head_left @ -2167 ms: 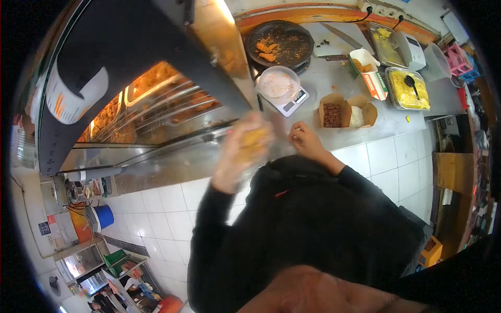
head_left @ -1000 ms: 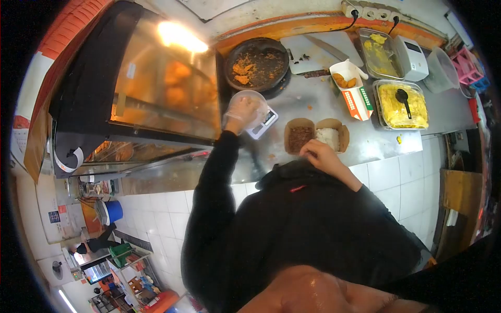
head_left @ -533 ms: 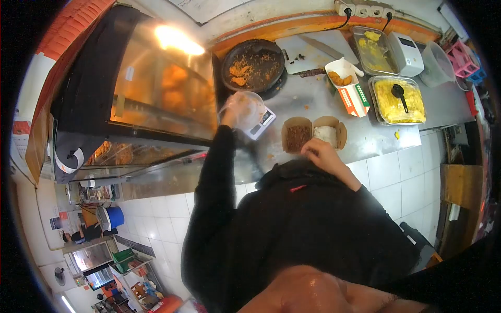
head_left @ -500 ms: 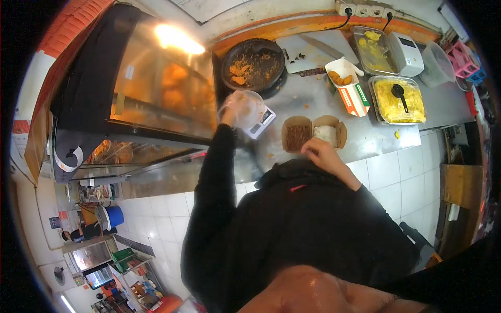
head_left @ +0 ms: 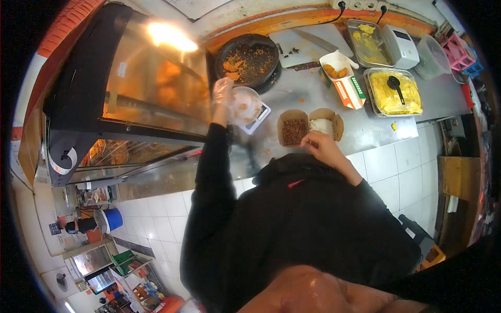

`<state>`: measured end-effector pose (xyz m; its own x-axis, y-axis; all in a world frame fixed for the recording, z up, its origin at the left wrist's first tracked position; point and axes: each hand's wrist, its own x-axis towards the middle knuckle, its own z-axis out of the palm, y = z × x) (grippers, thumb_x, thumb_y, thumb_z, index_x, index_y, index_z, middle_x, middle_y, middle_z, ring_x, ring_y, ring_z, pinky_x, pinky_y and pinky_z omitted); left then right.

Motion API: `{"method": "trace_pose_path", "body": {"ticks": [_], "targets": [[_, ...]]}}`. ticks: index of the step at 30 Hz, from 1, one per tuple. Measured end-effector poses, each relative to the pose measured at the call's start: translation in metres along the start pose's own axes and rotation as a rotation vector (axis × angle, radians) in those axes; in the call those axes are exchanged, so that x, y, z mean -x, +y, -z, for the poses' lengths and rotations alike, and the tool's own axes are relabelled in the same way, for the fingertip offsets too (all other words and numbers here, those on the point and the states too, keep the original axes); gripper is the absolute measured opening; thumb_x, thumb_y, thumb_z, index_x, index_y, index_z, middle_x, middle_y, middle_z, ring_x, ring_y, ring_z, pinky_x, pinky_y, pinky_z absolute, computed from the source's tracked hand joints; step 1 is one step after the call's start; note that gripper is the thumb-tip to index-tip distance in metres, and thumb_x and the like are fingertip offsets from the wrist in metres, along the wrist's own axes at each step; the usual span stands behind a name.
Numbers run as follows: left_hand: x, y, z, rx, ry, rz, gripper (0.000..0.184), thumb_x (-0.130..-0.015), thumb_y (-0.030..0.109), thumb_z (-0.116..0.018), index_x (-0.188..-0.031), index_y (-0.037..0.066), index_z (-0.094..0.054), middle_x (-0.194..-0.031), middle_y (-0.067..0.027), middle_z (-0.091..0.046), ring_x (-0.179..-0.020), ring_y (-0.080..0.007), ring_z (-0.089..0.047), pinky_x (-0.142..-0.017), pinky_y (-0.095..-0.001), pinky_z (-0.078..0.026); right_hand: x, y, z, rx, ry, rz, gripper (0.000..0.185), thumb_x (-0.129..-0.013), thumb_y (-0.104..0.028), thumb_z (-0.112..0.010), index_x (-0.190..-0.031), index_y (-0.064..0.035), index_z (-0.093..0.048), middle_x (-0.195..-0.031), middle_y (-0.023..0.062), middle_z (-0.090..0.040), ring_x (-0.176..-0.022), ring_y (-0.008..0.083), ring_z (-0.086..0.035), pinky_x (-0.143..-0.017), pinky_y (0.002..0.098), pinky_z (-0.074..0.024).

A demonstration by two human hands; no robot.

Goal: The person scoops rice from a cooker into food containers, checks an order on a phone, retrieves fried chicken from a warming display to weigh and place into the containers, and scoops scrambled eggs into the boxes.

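Observation:
My left hand [head_left: 223, 93], in a clear plastic glove, reaches to the near left rim of a dark stone mortar [head_left: 255, 78]. Its fingertips are close to orange crumbly food [head_left: 233, 67] in the mortar; whether they grip any is unclear. Beside that hand, a clear plastic bowl [head_left: 245, 106] rests on a white kitchen scale [head_left: 258, 123]. My right hand [head_left: 324, 148] is bare and closed, fingers curled at the front edge of an open brown cardboard box [head_left: 283, 136]. One half of the box holds brown shredded food [head_left: 295, 130], the other white rice [head_left: 322, 125].
A glass warming cabinet [head_left: 156, 83] stands left. Behind the box are a cutting board [head_left: 300, 48] with a knife [head_left: 315, 39] and a paper carton [head_left: 350, 95] with fried pieces. Right of them sits a yellow-food tub [head_left: 381, 96] with a black spoon [head_left: 395, 86].
My left hand has moved from the bowl on the scale up to the mortar's rim. My right hand stays by the box. The whole view has shifted slightly.

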<state>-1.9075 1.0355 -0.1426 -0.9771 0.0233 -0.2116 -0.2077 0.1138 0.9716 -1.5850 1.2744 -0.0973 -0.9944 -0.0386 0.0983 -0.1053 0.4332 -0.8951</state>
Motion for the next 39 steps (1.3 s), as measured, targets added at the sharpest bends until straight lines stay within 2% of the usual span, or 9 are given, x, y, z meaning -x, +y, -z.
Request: {"method": "trace_pose_path", "body": {"ticks": [3, 7, 14, 16, 24, 27, 30, 34, 39], "targets": [[0.099, 0.047, -0.031, 0.226, -0.539, 0.176, 0.022, -0.084, 0.026, -0.068, -0.101, 0.015, -0.060, -0.080, 0.0020, -0.057, -0.072, -0.0072, -0.052, -0.053, -0.0287, -0.043, 0.004, 0.002, 0.008, -0.007, 0.058, -0.030, 0.008, -0.083, -0.001, -0.060, -0.089, -0.0045, -0.063, -0.085, 0.0088, -0.061, -0.072, 0.0204, -0.059, -0.065, 0.0308, -0.0465], [0.172, 0.037, -0.074, -0.225, -1.080, 0.095, 0.027, -0.083, 0.031, -0.067, -0.100, 0.012, -0.062, -0.088, 0.0019, -0.058, -0.078, -0.0093, -0.054, -0.063, -0.0274, -0.046, 0.007, -0.002, 0.025, -0.008, 0.108, -0.094, 0.009, -0.083, 0.000, -0.061, -0.091, -0.0035, -0.064, -0.086, 0.0065, -0.061, -0.068, 0.0135, -0.057, -0.062, 0.0264, -0.0455], [0.185, 0.025, -0.105, -0.255, -1.000, 0.489, 0.064, -0.083, 0.045, -0.067, -0.129, 0.004, -0.050, -0.123, -0.0150, -0.055, -0.112, -0.0272, -0.053, -0.091, -0.0437, -0.046, 0.019, -0.006, 0.041, 0.028, 0.173, -0.167, 0.009, -0.084, 0.001, -0.061, -0.092, -0.0026, -0.064, -0.086, 0.0055, -0.060, -0.068, 0.0116, -0.056, -0.062, 0.0255, -0.0456], [0.190, 0.018, -0.097, -0.160, -0.932, 0.568, 0.055, -0.082, 0.047, -0.067, -0.118, 0.006, -0.060, -0.111, -0.0077, -0.061, -0.101, -0.0179, -0.057, -0.082, -0.0349, -0.048, 0.027, 0.000, 0.038, 0.011, 0.192, -0.180, 0.008, -0.084, 0.000, -0.061, -0.092, -0.0025, -0.064, -0.086, 0.0053, -0.061, -0.068, 0.0114, -0.056, -0.062, 0.0255, -0.0456], [0.174, -0.008, -0.080, -0.313, -1.016, 0.336, 0.056, -0.084, 0.048, -0.065, -0.116, 0.001, -0.062, -0.105, -0.0141, -0.065, -0.093, -0.0217, -0.062, -0.079, -0.0366, -0.053, 0.037, 0.004, 0.023, 0.012, 0.155, -0.181, 0.010, -0.085, 0.001, -0.060, -0.093, -0.0025, -0.064, -0.086, 0.0054, -0.061, -0.068, 0.0122, -0.057, -0.063, 0.0258, -0.0463], [0.149, -0.021, -0.070, -0.366, -0.960, -0.157, 0.053, -0.087, 0.046, -0.062, -0.118, 0.002, -0.061, -0.105, -0.0110, -0.065, -0.093, -0.0190, -0.062, -0.077, -0.0343, -0.053, 0.034, 0.001, 0.024, 0.005, 0.146, -0.169, 0.010, -0.082, 0.000, -0.061, -0.091, -0.0034, -0.065, -0.084, 0.0095, -0.062, -0.068, 0.0186, -0.059, -0.063, 0.0290, -0.0476], [0.081, -0.041, -0.024, 0.309, -0.834, 0.105, 0.038, -0.089, 0.030, -0.059, -0.118, 0.004, -0.061, -0.107, -0.0071, -0.066, -0.092, -0.0204, -0.064, -0.077, -0.0334, -0.053, 0.032, -0.002, 0.028, -0.024, 0.188, -0.172, 0.009, -0.082, -0.001, -0.061, -0.090, -0.0029, -0.065, -0.085, 0.0095, -0.063, -0.070, 0.0192, -0.060, -0.064, 0.0288, -0.0481], [0.095, -0.001, 0.007, -0.702, -0.118, -0.367, 0.034, -0.077, 0.012, -0.062, -0.111, 0.008, -0.062, -0.108, -0.0150, -0.065, -0.098, -0.0271, -0.065, -0.081, -0.0377, -0.052, 0.033, 0.010, 0.026, -0.045, 0.174, -0.217, 0.008, -0.083, -0.003, -0.062, -0.091, -0.0031, -0.065, -0.086, 0.0095, -0.064, -0.070, 0.0198, -0.061, -0.064, 0.0290, -0.0481], [0.054, -0.049, 0.018, -1.125, 0.003, -0.427, 0.032, -0.076, 0.010, -0.060, -0.108, 0.011, -0.064, -0.101, -0.0173, -0.066, -0.098, -0.0333, -0.064, -0.086, -0.0424, -0.050, 0.032, 0.004, 0.024, 0.011, 0.146, -0.171, 0.010, -0.083, -0.002, -0.061, -0.092, -0.0037, -0.065, -0.085, 0.0095, -0.063, -0.067, 0.0188, -0.059, -0.063, 0.0295, -0.0474]]}}
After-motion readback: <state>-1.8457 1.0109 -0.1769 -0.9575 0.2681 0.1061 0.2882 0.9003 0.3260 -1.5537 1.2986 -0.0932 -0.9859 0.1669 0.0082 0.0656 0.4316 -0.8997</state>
